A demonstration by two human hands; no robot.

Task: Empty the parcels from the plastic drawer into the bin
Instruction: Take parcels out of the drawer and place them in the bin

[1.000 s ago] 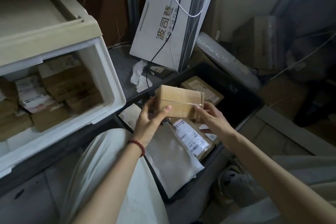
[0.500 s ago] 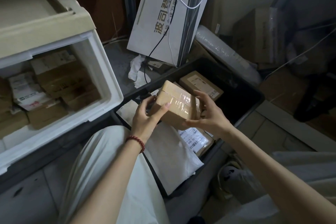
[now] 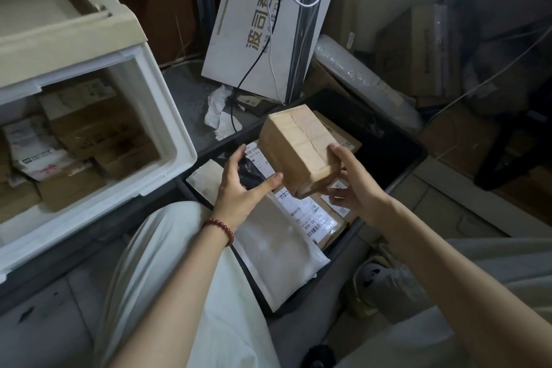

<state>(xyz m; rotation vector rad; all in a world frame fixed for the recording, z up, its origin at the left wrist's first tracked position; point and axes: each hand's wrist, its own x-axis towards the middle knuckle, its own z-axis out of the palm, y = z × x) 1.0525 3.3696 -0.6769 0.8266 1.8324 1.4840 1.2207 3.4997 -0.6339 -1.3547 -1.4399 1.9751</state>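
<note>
Turned further on end since half a second ago: box (image 3: pixel 298 149), tilted above bin (image 3: pixel 385 131). Grip, right hand (image 3: pixel 355 188): thumb on top, fingers beneath, clasping its near end. Grip, left hand (image 3: pixel 239 188): fingers spread loose, thumb tip touching box's lower edge. At left, drawer (image 3: pixel 170 131): open, parcels (image 3: pixel 89 134) inside.

parcel (image 3: pixel 298 149): brown cardboard, matt, banded with clear glossy tape. drawer (image 3: pixel 167 116): smooth white plastic, semi-gloss, clear front panel. bin (image 3: pixel 397 140): black plastic, matt. mailer (image 3: pixel 277 254) in it: smooth white poly film, slight sheen. labels (image 3: pixel 310 212): matt paper. bracelet (image 3: pixel 219 228): glossy red beads. trousers (image 3: pixel 167 263): pale matt cloth.
</note>
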